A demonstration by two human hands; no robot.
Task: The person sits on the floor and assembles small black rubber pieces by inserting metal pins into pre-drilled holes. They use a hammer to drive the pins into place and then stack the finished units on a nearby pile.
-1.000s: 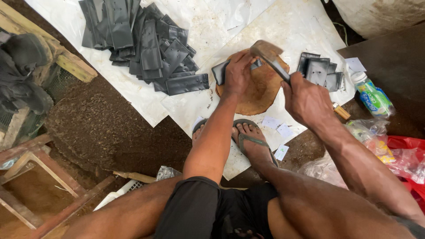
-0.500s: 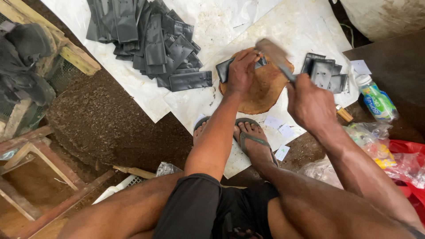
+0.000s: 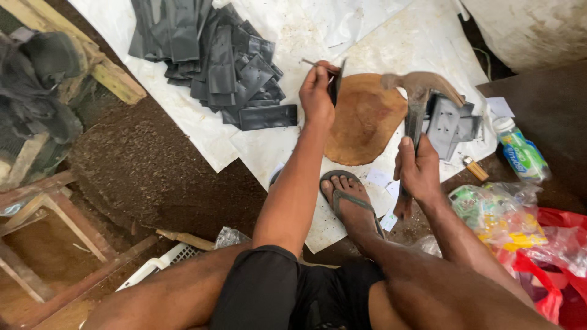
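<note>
over the round brown wooden block [image 3: 361,122] on the white sheet [image 3: 287,146], the left hand [image 3: 318,91] has its fingers pinched shut on a small stack of dark plastic pieces [image 3: 335,82] and a thin metal punch [image 3: 315,63], held upright just above the block's far edge. the right hand [image 3: 419,171] has its fingers wrapped tight round the handle of a rusty claw hammer [image 3: 419,91], its head raised above the block. a heap of dark pieces [image 3: 214,55] lies to the left, a smaller pile [image 3: 452,122] beside the hammer, and a sandalled foot [image 3: 348,195] rests below.
</note>
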